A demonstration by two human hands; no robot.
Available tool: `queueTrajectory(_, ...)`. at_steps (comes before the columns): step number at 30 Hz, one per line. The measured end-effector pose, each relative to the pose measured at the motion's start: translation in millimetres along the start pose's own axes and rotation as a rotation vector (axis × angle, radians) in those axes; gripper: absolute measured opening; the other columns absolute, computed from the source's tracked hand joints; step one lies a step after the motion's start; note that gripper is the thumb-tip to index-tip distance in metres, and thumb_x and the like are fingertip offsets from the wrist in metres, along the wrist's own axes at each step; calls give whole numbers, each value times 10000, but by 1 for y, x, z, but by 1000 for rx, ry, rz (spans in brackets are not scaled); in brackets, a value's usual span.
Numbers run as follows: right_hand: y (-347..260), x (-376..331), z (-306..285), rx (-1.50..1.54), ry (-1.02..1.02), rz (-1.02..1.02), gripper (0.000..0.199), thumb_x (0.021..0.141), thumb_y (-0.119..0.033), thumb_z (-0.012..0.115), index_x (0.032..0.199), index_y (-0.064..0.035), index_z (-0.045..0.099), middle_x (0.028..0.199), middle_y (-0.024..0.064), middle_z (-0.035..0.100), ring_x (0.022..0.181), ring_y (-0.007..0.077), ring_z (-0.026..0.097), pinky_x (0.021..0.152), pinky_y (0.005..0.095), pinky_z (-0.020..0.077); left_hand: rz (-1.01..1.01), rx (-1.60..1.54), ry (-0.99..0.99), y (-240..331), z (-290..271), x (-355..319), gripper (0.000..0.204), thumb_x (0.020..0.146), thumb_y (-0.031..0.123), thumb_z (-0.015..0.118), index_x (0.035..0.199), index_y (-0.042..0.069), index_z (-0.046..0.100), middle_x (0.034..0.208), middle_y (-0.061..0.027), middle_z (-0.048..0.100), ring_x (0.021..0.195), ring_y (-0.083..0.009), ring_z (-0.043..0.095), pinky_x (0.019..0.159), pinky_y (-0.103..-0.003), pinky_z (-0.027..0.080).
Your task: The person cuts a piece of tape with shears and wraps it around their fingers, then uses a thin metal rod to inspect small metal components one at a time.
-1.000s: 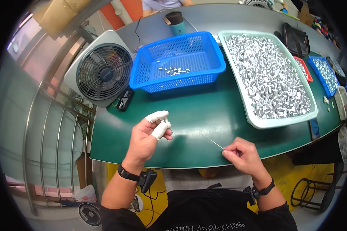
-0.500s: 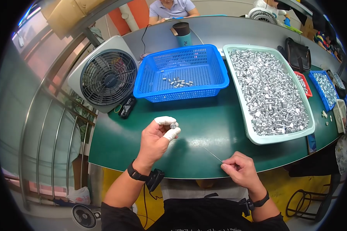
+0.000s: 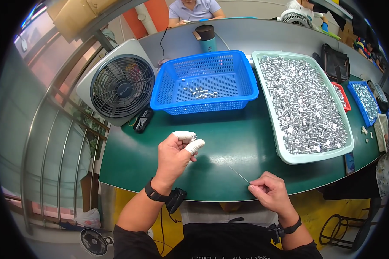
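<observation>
My left hand (image 3: 172, 153), its thumb and forefinger wrapped in white coverings, pinches a small silvery metal part (image 3: 194, 137) above the green table (image 3: 220, 149). Most of that part is hidden by the fingertips. Lower and to the right, my right hand (image 3: 269, 192) grips a thin, straight metal rod (image 3: 239, 174) like a needle, its free end pointing up and left. The rod's tip is apart from the metal part. Beyond my left hand stands a blue plastic basket (image 3: 203, 106) with several small silvery pieces (image 3: 203, 93) on its bottom.
A pale green tray (image 3: 286, 158) heaped with metal parts (image 3: 307, 108) fills the right side. A box fan (image 3: 123, 88), a black object (image 3: 143, 120) and a tumbler (image 3: 207, 42) stand around the basket. Farther right are a red bin (image 3: 346, 103) and a blue bin (image 3: 369, 116).
My left thumb and forefinger have shifted on the small metal part, turning it so less of it shows. My right hand and the rod are nearly still.
</observation>
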State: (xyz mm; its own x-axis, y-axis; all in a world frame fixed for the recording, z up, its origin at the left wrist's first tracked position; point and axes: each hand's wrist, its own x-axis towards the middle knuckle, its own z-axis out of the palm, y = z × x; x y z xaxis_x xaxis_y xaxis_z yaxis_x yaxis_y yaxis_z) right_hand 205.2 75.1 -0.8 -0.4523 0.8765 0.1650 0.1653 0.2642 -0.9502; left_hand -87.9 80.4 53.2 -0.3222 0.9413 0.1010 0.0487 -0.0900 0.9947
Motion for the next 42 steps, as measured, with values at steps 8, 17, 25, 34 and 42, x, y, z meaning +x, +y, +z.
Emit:
queueTrajectory(8,0,0,0,-6,-1,-9,48,820,0,739,845,7,699,740,24,572,598,50,507,528,200,389,-90,85,51,1,-2,2,189,910,105,712,1038,-8,631,848,-74,665,652,-128,628,507,-242,506)
queueTrajectory(17,-3,0,0,5,3,-7,45,818,4,735,843,8,698,744,31,579,599,55,515,529,201,396,-331,-592,-162,1,-10,11,420,1029,401,489,1044,5,627,897,-80,637,660,-176,577,557,-313,485)
queueTrajectory(25,1,-1,-2,4,1,-3,53,814,2,741,842,5,697,754,31,585,607,57,523,533,205,404,-393,-823,-297,-2,-9,25,455,1040,431,444,1016,19,636,878,-74,633,653,-184,575,545,-331,476)
queueTrajectory(34,4,1,-5,16,29,-51,73,838,-62,738,856,-20,681,738,69,584,615,163,571,558,289,456,171,1094,171,43,-22,149,321,836,294,768,936,-5,710,926,-224,715,854,-322,717,743,-403,550)
queueTrajectory(42,8,-6,-7,48,17,-96,80,863,-95,713,888,-32,670,789,78,590,632,199,580,580,315,464,153,1663,-134,66,35,176,309,823,273,773,968,9,706,912,-212,705,918,-396,673,787,-438,528)
